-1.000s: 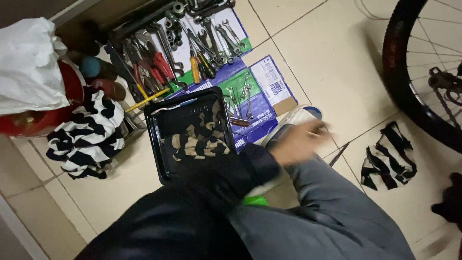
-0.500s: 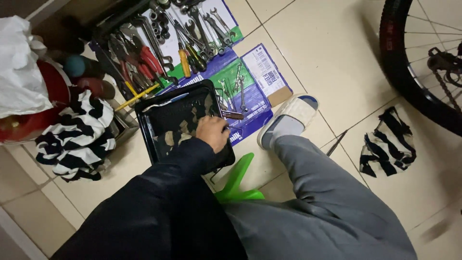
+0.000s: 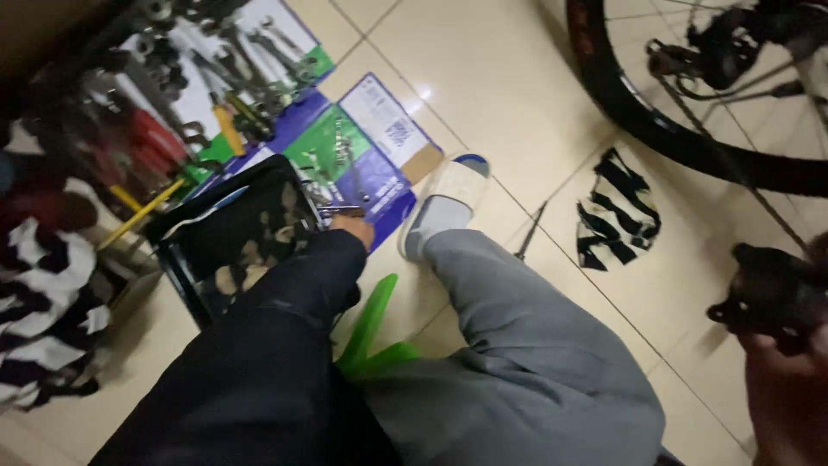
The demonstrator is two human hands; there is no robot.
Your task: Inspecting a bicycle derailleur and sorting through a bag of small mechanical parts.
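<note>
We are sitting low on the tiled floor [image 3: 526, 112], knee up, so everything is lying within arm's reach. At four o'clock our right hand [image 3: 789, 406] is gripping a black bike part [image 3: 770, 295], fingers curled around it from below. Further out at ten o'clock, our left hand [image 3: 352, 229] is reaching past the black tray [image 3: 226, 237] onto the flattened cardboard [image 3: 366, 147], touching a small metal tool [image 3: 341, 210]; we cannot tell whether that grip is closing on it. Beyond, at eleven o'clock, spanners and pliers [image 3: 172, 112] are lying spread out for picking. The bike wheel [image 3: 690, 147] is standing at one o'clock.
</note>
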